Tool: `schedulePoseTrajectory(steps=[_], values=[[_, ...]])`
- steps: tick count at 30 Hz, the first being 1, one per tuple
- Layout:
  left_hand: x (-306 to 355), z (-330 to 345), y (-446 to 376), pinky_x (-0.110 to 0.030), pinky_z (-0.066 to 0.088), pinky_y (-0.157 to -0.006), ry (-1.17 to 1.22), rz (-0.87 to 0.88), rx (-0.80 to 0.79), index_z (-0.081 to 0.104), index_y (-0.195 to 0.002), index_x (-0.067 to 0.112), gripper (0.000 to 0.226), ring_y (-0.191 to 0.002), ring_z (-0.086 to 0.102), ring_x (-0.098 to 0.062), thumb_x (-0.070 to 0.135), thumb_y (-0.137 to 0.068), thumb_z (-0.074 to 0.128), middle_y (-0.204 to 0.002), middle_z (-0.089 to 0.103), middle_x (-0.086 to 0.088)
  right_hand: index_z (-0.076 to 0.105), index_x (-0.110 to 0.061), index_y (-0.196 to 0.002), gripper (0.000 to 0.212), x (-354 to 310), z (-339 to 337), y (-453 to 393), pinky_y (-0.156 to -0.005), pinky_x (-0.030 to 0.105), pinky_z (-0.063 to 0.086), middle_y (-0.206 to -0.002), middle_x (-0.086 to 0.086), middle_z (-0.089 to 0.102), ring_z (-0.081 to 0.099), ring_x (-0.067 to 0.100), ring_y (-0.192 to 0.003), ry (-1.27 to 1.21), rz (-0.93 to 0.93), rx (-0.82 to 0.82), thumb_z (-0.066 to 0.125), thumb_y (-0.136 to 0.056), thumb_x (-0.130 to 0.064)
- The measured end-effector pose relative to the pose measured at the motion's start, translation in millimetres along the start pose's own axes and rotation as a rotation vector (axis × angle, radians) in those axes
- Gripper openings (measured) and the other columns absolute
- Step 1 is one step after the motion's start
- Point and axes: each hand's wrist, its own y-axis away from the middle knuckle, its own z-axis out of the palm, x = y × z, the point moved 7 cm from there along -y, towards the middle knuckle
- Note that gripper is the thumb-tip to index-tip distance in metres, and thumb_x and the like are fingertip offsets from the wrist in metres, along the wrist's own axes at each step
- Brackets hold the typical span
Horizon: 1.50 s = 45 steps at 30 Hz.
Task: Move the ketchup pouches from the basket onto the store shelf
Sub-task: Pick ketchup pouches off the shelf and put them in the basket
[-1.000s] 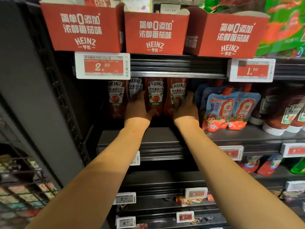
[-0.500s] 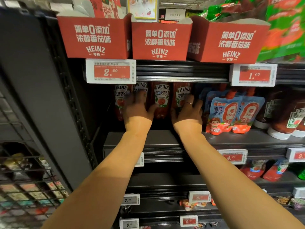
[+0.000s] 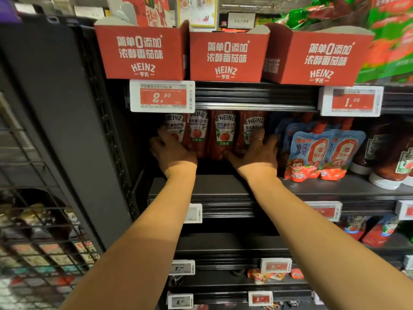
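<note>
Basket (image 3: 33, 231) sits low at far left. My left hand (image 3: 173, 151), fingers spread, presses the leftmost pouches (image 3: 224, 135) upright at the shelf's (image 3: 221, 186) left end; my right hand (image 3: 257, 154), spread flat, presses the rightmost one.

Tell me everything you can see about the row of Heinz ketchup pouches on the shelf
The Heinz ketchup pouches are four dark red, glossy soft packs standing upright side by side at the left end of a dark shelf, set back under the 2.80 price tag. Each bears a white label with a tomato picture. The left hand rests on the leftmost pouch and the right hand on the rightmost, fingers spread. Blue pouches stand just to their right.
</note>
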Motion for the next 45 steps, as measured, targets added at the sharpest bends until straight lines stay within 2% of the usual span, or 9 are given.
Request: schedulePoseTrajectory(steps=[10, 18, 23, 26, 30, 35, 37, 42, 45], values=[[-2.8, -1.6, -1.0, -0.05, 0.045, -0.105, 0.006, -0.044, -0.049, 0.03, -0.146, 0.018, 0.081, -0.13, 0.042, -0.046, 0.022, -0.079, 0.073, -0.143, 0.037, -0.023, 0.02, -0.019, -0.151, 0.103, 2.6, -1.5, 2.7, -0.109, 0.05, 0.041, -0.152, 0.021, 0.02, 0.035, 0.047, -0.136, -0.038, 0.012, -0.037, 0.077, -0.074, -0.057], [-7.6, -16.2, 17.9, -0.043, 0.048, -0.101, -0.001, -0.028, -0.091, 0.038, -0.14, 0.011, 0.074, -0.125, 0.046, -0.041, 0.023, -0.077, 0.074, -0.139, 0.041, -0.021, 0.036, -0.022, -0.145, 0.074, 21.8, -22.0, 22.1, -0.103, 0.041, 0.046, -0.144, 0.019, 0.034, 0.05, 0.042, -0.122, -0.083, 0.018, -0.063, 0.072, -0.082, -0.034], [-9.8, -22.2, 32.3, -0.021, 0.045, -0.065, 0.103, 0.034, -0.19, 0.063, -0.085, 0.011, 0.01, -0.069, 0.059, -0.02, 0.016, -0.081, 0.07, -0.08, 0.061, -0.002, 0.06, -0.008, -0.116, 0.039, 32.8, -35.1, 38.8, -0.079, 0.033, 0.047, -0.103, 0.014, 0.065, 0.06, 0.034, -0.097, -0.071, -0.063, -0.062, 0.068, -0.087, -0.033], [-9.9, -23.1, 38.4, -0.018, 0.039, -0.044, 0.004, 0.078, -0.261, 0.053, -0.066, 0.013, 0.029, -0.053, 0.048, -0.008, 0.025, -0.085, 0.072, -0.062, 0.053, 0.003, 0.06, -0.018, -0.093, 0.017, 32.7, -42.8, 50.1, -0.069, 0.024, 0.036, -0.078, -0.007, 0.059, 0.058, 0.02, -0.08, -0.157, -0.166, -0.102, 0.069, -0.087, -0.031], [-4.6, -31.6, 56.4, -0.024, 0.051, -0.07, 0.003, 0.189, -0.296, 0.069, -0.088, 0.02, 0.005, -0.073, 0.062, -0.008, 0.023, -0.085, 0.07, -0.078, 0.068, 0.006, 0.057, -0.029, -0.095, 0.014, 43.5, -55.7, 67.1, -0.072, 0.021, 0.047, -0.086, -0.012, 0.065, 0.061, 0.007, -0.079, -0.353, -0.277, -0.178, 0.066, -0.088, -0.022], [-5.5, -55.4, 105.7, -0.003, 0.044, -0.076, 0.005, 0.359, -0.211, 0.063, -0.089, 0.034, 0.022, -0.084, 0.063, 0.005, 0.013, -0.086, 0.069, -0.089, 0.068, 0.019, 0.059, -0.036, -0.095, 0.022, 79.8, -96.0, 109.4, -0.074, 0.011, 0.046, -0.089, -0.014, 0.064, 0.064, 0.009, -0.084, -0.581, -0.489, -0.202, 0.063, -0.087, -0.015], [-12.0, -64.9, 136.0, -0.011, 0.048, -0.082, 0.029, 0.363, -0.145, 0.062, -0.098, 0.034, 0.023, -0.09, 0.064, 0.003, 0.015, -0.087, 0.067, -0.098, 0.067, 0.021, 0.059, -0.037, -0.096, 0.021, 112.1, -103.8, 131.1, -0.077, 0.014, 0.048, -0.092, -0.014, 0.063, 0.065, 0.011, -0.085, -0.63, -0.51, -0.226, 0.061, -0.087, -0.018], [-49.7, -59.2, 226.7, 0.001, 0.037, -0.083, -0.016, 0.349, -0.082, 0.059, -0.106, 0.036, 0.027, -0.101, 0.054, 0.016, 0.018, -0.087, 0.064, -0.107, 0.06, 0.028, 0.052, -0.043, -0.089, 0.022, 227.0, -69.9, 172.0, -0.072, 0.023, 0.049, -0.09, -0.009, 0.059, 0.06, 0.014, -0.08, -0.515, -0.363, -0.442, 0.065, -0.085, -0.026], [-109.4, -29.4, 282.9, -0.016, 0.048, -0.083, -0.115, 0.155, -0.25, 0.062, -0.105, 0.029, 0.025, -0.09, 0.063, -0.002, 0.012, -0.088, 0.066, -0.1, 0.065, 0.015, 0.055, -0.029, -0.087, 0.022, 300.8, -32.4, 199.1, -0.072, 0.038, 0.052, -0.084, 0.001, 0.06, 0.059, 0.027, -0.078, -0.453, -0.195, -0.6, 0.072, -0.084, -0.015]])
